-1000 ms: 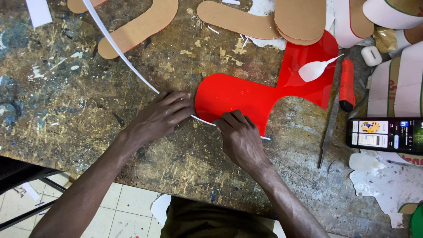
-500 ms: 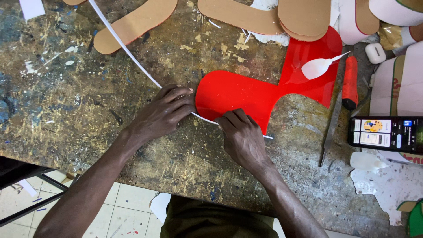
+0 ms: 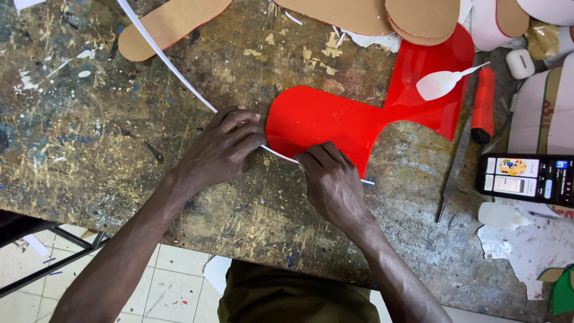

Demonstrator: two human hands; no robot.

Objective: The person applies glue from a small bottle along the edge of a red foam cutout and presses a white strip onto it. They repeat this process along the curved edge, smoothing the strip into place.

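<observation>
A glossy red sheet (image 3: 335,122), cut with a rounded end, lies flat on the worn wooden bench (image 3: 89,131). A long thin white strip (image 3: 173,75) runs from the top left down along the sheet's rounded lower edge. My left hand (image 3: 224,149) presses the strip against the sheet's left curve with its fingertips. On the sheet's lower edge, my right hand (image 3: 332,179) pinches the strip, whose end pokes out to the right of the fingers.
Tan sole-shaped cutouts (image 3: 170,24) lie along the back. A white plastic spoon (image 3: 442,84) rests on the red sheet. A red-handled tool (image 3: 483,104), a metal file (image 3: 457,167) and a lit phone (image 3: 526,178) sit at the right. The bench edge and tiled floor (image 3: 173,281) are below.
Both hands stay on the strip at the sheet's edge; my right hand's fingers have shifted slightly along it. The view has drifted a little.
</observation>
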